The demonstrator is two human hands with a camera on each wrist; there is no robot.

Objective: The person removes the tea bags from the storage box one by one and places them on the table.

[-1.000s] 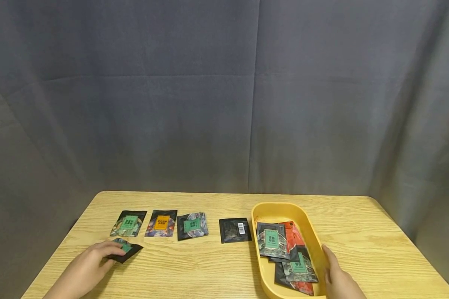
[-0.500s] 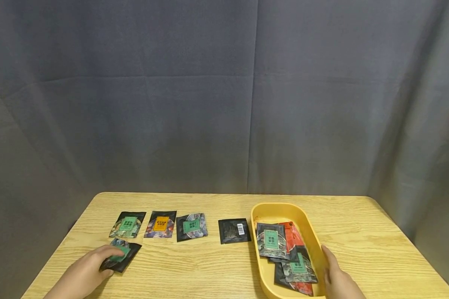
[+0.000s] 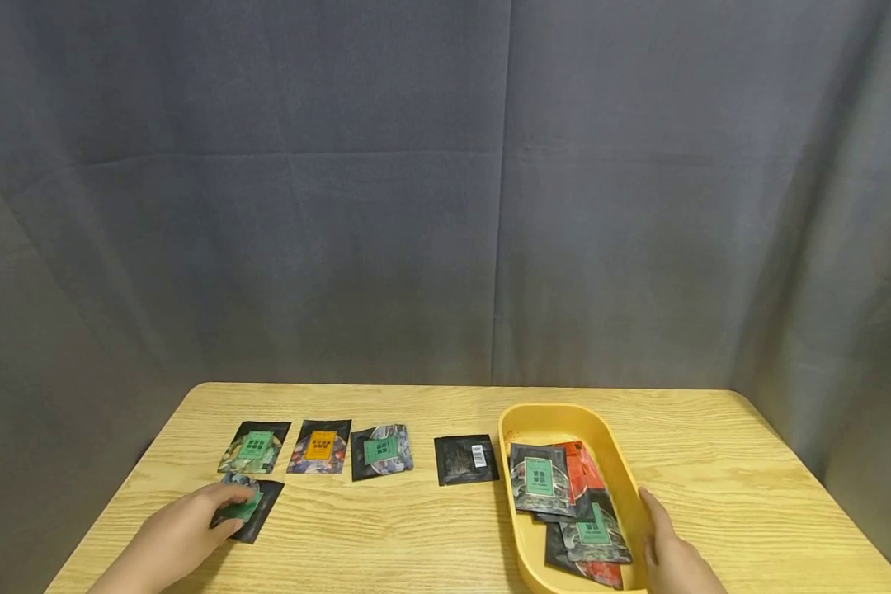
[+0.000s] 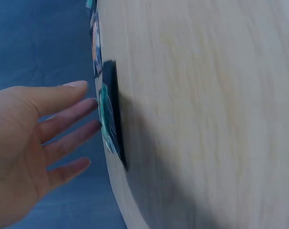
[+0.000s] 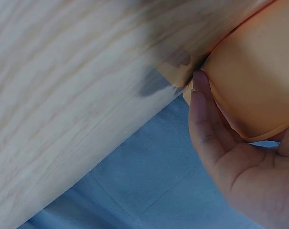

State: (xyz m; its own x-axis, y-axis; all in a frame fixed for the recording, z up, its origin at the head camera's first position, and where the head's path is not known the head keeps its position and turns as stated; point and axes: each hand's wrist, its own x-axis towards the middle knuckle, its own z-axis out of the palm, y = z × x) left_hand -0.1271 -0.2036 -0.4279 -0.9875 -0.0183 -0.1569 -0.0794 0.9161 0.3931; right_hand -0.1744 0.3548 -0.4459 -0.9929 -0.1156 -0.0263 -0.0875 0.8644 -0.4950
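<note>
**Spread over the green-labelled packet [image 3: 252,516] with the left hand [image 3: 181,532]**

Lying on the table [image 3: 386,536], face up, at the fingertips of the left hand: under the forefinger at the label, beside the thumb along the nearer part. In the head view, covered on the left portion only, with the black end clear on the right. Set apart at thumb and forefinger, not clamped on anything. In the left wrist view, nearly straight and fanned at the fingers [image 4: 68,117], with tips at the labelled face; hard to tell pressing from light touching.

Placed just in front of a row of 4: from left to right, another green-label packet [image 3: 255,447], an orange-label packet [image 3: 319,446], a turned packet [image 3: 382,451] and a barcode packet [image 3: 466,459].

Well apart, at the right: touching the outer wall of the yellow tray [image 3: 542,425] with the right hand [image 3: 676,557]; impossible to tell whether clamped there. Inside the tray, overlapping in a pile of packets [image 3: 540,478], with green labels on 2 and red showing in 2 places.
</note>
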